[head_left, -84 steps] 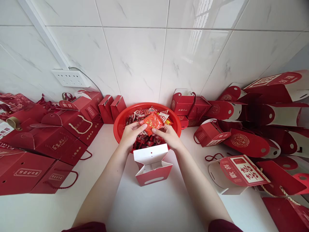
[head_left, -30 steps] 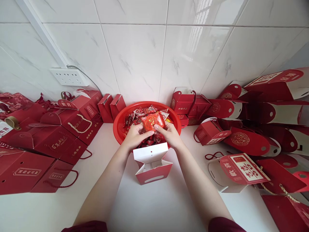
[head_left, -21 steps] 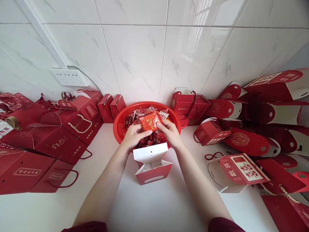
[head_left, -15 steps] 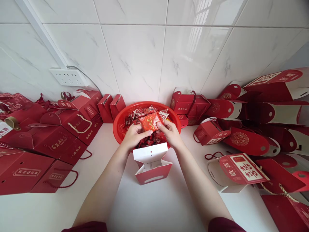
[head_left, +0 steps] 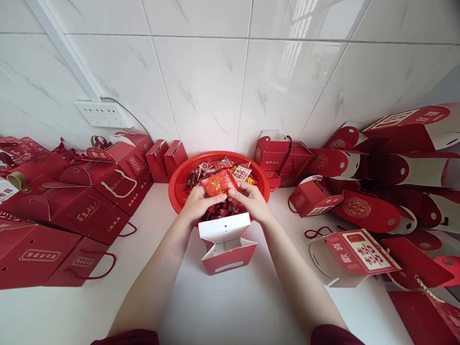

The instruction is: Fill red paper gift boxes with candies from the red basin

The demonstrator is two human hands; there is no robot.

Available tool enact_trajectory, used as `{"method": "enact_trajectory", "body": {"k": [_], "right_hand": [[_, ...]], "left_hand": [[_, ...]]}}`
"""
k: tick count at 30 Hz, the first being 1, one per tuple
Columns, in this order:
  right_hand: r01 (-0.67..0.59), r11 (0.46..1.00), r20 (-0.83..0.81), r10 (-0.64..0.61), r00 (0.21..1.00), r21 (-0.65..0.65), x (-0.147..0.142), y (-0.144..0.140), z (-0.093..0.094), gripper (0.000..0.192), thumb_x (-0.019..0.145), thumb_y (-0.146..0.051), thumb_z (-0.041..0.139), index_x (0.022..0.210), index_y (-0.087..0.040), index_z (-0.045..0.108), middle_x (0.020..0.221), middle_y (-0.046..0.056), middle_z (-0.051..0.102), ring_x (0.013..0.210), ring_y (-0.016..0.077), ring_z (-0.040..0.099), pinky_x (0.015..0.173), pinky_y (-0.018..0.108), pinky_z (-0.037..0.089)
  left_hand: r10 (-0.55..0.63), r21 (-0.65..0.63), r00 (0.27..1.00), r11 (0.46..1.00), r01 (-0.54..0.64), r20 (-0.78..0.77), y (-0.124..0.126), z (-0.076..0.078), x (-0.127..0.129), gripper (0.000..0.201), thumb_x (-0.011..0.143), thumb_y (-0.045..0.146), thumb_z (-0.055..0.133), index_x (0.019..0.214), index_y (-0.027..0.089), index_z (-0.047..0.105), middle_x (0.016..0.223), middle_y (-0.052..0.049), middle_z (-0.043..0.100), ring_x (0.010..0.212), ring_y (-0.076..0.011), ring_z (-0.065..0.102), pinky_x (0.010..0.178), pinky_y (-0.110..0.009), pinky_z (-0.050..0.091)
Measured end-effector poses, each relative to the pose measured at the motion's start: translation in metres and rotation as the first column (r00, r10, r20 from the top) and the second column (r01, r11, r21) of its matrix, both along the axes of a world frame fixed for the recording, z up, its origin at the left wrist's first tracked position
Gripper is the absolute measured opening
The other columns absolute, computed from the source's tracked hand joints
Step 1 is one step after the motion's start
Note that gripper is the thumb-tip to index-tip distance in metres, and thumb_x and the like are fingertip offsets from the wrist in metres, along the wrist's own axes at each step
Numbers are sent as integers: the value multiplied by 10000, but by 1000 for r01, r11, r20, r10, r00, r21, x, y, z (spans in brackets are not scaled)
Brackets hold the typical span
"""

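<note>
My left hand [head_left: 197, 202] and my right hand [head_left: 250, 199] both pinch a red packet [head_left: 216, 184] with gold print, held over the red round basket [head_left: 177, 184]. The basket is full of small red and white wrapped sweets [head_left: 224, 211]. Just in front of my hands, on the white counter [head_left: 230, 306], stands a small red gift box [head_left: 226, 243] with its white-lined flaps open; its inside looks bare.
Closed red gift boxes with rope handles [head_left: 89, 201] are piled on the left. Unfolded and open red boxes [head_left: 362, 211] lie heaped on the right, one with a printed lid [head_left: 361, 255] near my right arm. A white socket strip [head_left: 103, 114] hangs on the tiled wall.
Both hands have kept hold of the red packet over the basket, turning and shifting it slightly left and lower. The open box has not moved.
</note>
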State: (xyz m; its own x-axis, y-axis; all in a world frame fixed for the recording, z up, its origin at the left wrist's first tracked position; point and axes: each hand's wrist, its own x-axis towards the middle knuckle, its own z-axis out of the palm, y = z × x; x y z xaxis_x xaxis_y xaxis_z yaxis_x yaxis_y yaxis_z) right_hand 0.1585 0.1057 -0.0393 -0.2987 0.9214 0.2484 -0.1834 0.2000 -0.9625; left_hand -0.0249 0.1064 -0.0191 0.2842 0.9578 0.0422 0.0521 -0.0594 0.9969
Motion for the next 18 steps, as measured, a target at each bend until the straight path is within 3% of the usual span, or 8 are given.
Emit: {"method": "enact_trajectory", "body": {"k": [6, 10, 15, 18], "right_hand": [[-38, 999, 13, 38, 999, -7, 3, 1, -3, 253, 809, -465, 715, 863, -223, 664, 771, -4, 620, 687, 161, 559, 668, 305, 474], [-23, 1000, -17, 23, 1000, 13, 4, 1, -2, 292, 780, -492, 730, 890, -223, 701, 881, 22, 675, 791, 197, 612, 747, 334, 499], [-4, 1000, -7, 4, 1000, -6, 2, 0, -1, 336, 763, -500, 745, 933, -212, 714, 877, 32, 699, 789, 204, 634, 744, 341, 521], [-20, 1000, -17, 20, 1000, -22, 1, 0, -1, 353, 782, -485, 736, 1020, -227, 699, 974, 37, 701, 873, 217, 645, 782, 341, 525]], "left_hand": [[-30, -22, 999, 999, 30, 30, 2, -2, -1, 457, 656, 351, 843, 1048, 146, 730, 1045, -84, 750, 959, -272, 698, 851, -356, 550], [-54, -15, 998, 998, 54, 28, 3, -4, 1, 463, 696, 348, 826, 1102, 157, 709, 1119, -87, 730, 1044, -276, 676, 892, -356, 544], [84, 49, 988, 995, -91, 132, 5, -8, 0, 441, 747, 402, 784, 1089, 136, 704, 1115, -103, 730, 1007, -271, 684, 869, -356, 552], [106, 88, 990, 990, -114, 95, 4, -9, -1, 424, 751, 415, 777, 1053, 123, 721, 1045, -101, 749, 946, -267, 696, 831, -351, 560]]}}
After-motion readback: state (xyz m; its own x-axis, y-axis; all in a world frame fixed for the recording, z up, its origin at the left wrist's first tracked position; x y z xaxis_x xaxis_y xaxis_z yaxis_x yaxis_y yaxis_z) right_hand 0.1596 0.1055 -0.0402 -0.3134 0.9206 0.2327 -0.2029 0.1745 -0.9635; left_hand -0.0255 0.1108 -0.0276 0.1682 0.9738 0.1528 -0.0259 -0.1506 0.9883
